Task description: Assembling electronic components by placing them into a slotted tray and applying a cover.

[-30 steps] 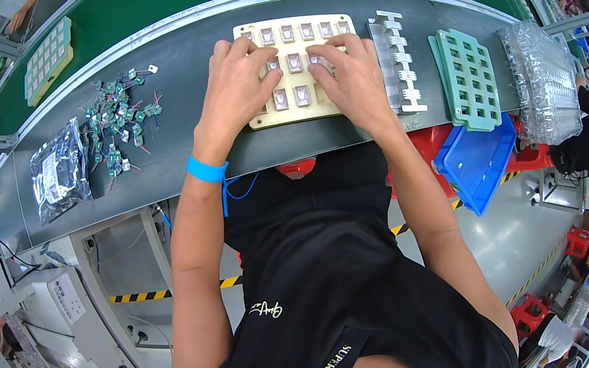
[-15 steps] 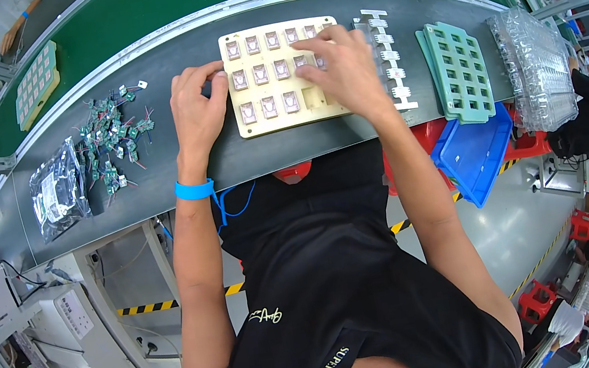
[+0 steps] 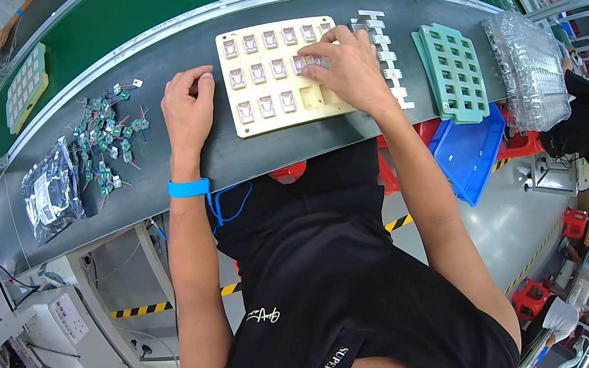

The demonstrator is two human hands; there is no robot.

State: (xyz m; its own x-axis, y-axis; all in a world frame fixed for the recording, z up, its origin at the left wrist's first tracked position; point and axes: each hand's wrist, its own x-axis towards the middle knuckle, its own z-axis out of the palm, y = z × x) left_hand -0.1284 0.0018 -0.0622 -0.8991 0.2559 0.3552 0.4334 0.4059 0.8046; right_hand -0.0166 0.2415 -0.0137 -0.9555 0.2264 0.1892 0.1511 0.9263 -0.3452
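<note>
A cream tray (image 3: 273, 122) with rows of square pockets lies on the dark bench. Most visible pockets hold small clear pinkish plastic pieces (image 3: 258, 73); a bare pocket shows in the near row. My right hand (image 3: 354, 70) reaches over the tray's right part, thumb and forefinger pinched about a piece in the middle row. That hand hides the pockets under it. Left of the tray, my left hand (image 3: 190, 116) rests at the bench with loosely bent fingers and nothing visible in them, apart from the tray. A blue band circles my left wrist.
At left lie small green circuit boards with wires (image 3: 105, 133) and a silvery bag (image 3: 49, 193). A white toothed strip (image 3: 388, 57) stands right of the tray. Further right are green slotted trays (image 3: 456, 74), stacked clear trays (image 3: 531, 69) and a blue bin (image 3: 471, 156).
My left hand has drawn left, away from the tray's edge. My right hand stays over the middle row, its fingertips slightly further right.
</note>
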